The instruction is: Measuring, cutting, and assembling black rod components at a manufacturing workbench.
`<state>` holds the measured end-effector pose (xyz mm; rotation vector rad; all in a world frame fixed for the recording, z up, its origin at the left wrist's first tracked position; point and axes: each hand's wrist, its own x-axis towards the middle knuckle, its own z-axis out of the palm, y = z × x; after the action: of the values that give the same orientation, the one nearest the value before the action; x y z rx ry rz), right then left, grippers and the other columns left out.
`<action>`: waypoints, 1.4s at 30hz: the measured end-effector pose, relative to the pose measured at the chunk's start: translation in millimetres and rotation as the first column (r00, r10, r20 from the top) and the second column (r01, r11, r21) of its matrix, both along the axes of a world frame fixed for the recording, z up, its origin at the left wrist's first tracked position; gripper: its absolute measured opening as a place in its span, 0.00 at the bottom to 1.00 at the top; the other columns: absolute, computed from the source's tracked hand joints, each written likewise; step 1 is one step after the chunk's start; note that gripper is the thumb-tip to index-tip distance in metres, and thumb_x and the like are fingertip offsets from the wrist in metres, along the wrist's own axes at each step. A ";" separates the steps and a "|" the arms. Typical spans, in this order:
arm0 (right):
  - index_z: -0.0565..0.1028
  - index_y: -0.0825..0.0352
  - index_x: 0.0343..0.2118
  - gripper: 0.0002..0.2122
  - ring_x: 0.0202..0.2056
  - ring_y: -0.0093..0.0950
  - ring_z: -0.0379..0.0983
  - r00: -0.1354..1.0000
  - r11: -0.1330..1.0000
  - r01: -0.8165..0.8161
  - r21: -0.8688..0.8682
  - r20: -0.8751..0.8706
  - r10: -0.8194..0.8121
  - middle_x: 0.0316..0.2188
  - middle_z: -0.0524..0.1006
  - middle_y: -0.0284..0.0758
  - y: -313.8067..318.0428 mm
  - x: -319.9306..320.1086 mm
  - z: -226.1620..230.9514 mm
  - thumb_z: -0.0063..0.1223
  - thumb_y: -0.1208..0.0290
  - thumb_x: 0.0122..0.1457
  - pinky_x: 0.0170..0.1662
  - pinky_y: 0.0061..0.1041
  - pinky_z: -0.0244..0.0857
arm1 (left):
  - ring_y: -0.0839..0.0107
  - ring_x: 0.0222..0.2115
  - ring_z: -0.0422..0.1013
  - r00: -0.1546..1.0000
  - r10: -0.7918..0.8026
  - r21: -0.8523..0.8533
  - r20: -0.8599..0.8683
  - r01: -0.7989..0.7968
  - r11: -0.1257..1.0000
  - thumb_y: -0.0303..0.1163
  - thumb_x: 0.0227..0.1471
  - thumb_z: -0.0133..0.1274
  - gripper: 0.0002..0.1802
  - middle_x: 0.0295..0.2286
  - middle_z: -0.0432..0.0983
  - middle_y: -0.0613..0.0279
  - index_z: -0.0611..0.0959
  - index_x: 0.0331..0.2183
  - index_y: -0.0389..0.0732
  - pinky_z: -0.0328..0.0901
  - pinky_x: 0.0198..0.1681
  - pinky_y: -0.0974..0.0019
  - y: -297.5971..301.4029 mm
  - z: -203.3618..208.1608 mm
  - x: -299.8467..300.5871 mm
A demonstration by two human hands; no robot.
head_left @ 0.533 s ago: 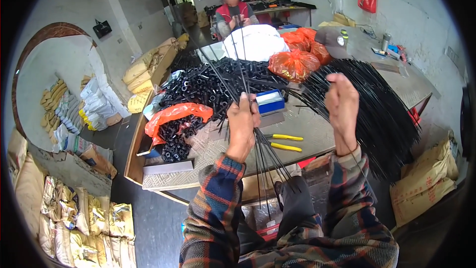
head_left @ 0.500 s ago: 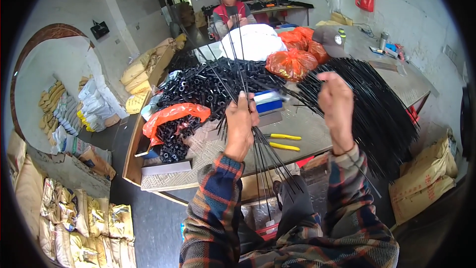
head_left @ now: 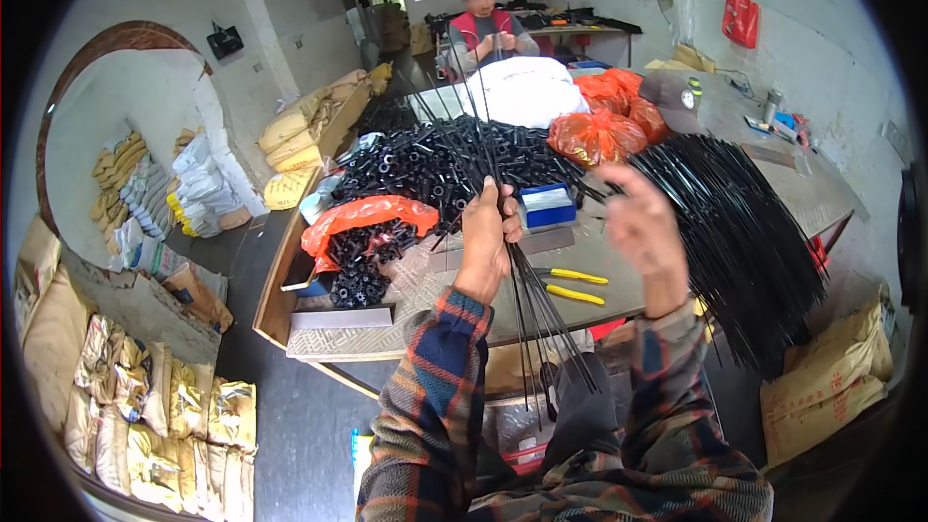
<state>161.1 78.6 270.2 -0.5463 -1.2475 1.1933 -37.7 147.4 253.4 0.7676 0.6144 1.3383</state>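
Note:
In front of me my left hand point(head_left: 490, 232) is closed round a loose bundle of thin black rods point(head_left: 531, 300), which fan out above and below the fist. To the right, my right hand point(head_left: 646, 232) is raised beside the large heap of black rods point(head_left: 744, 242). Motion smears its fingers, so whether it holds anything is unclear. Beyond my left hand spreads a pile of small black tubular parts point(head_left: 406, 162). A blue box point(head_left: 547, 205) stands just right of that hand. Yellow-handled pliers point(head_left: 577, 275) lie on the table between my hands.
A red plastic bag point(head_left: 372, 217) of black parts lies at the left, near a flat metal bar point(head_left: 341, 319). Tied red bags point(head_left: 597, 138) and a white sack point(head_left: 527, 92) stand farther back. Another person point(head_left: 483, 29) works behind them. Brown sacks point(head_left: 831, 377) stand at lower right.
The whole view has shifted, so the table sits farther right. My left hand keeps hold of the rods. My right hand's fingers have swung leftward and are now blurred.

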 end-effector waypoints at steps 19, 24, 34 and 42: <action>0.74 0.70 0.26 0.16 0.20 0.19 0.69 0.515 0.683 0.528 0.505 0.450 -0.730 0.15 0.71 0.32 116.9 -34.8 9.6 0.48 0.59 0.55 0.23 0.21 0.61 | 0.80 0.17 0.62 0.985 0.026 0.170 -0.172 0.003 0.985 0.40 0.56 0.44 0.18 0.21 0.72 0.61 0.73 0.36 0.31 0.57 0.18 0.75 -6.3 -4.4 36.4; 0.73 0.68 0.30 0.14 0.24 0.34 0.73 0.249 0.516 0.419 0.747 0.452 -0.856 0.21 0.74 0.40 87.4 -78.9 8.6 0.47 0.59 0.55 0.25 0.31 0.66 | 0.76 0.26 0.68 0.998 0.024 0.050 0.066 -0.027 0.998 0.35 0.55 0.46 0.13 0.28 0.73 0.62 0.73 0.37 0.34 0.65 0.30 0.71 2.5 -15.6 38.3; 0.69 0.68 0.24 0.10 0.20 0.22 0.66 0.697 0.835 0.430 0.342 0.462 -0.548 0.18 0.71 0.32 35.8 -56.7 -48.7 0.55 0.68 0.52 0.21 0.23 0.58 | 0.68 0.41 0.69 0.971 -0.092 0.110 0.219 0.070 0.992 0.28 0.53 0.49 0.15 0.40 0.72 0.51 0.72 0.42 0.33 0.65 0.47 0.67 -4.6 -13.3 33.3; 0.68 0.67 0.23 0.07 0.22 0.10 0.58 0.954 0.946 0.292 0.142 0.027 -0.298 0.20 0.67 0.23 30.7 -58.0 -31.6 0.46 0.73 0.58 0.25 0.13 0.54 | 0.63 0.37 0.72 0.983 -0.158 0.141 0.093 0.145 0.979 0.29 0.56 0.42 0.14 0.38 0.73 0.48 0.71 0.42 0.30 0.68 0.43 0.62 -11.6 -10.6 22.5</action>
<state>103.1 109.3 238.6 -0.6383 -1.2286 0.8414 -15.2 135.8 242.8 0.8309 0.3786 1.2787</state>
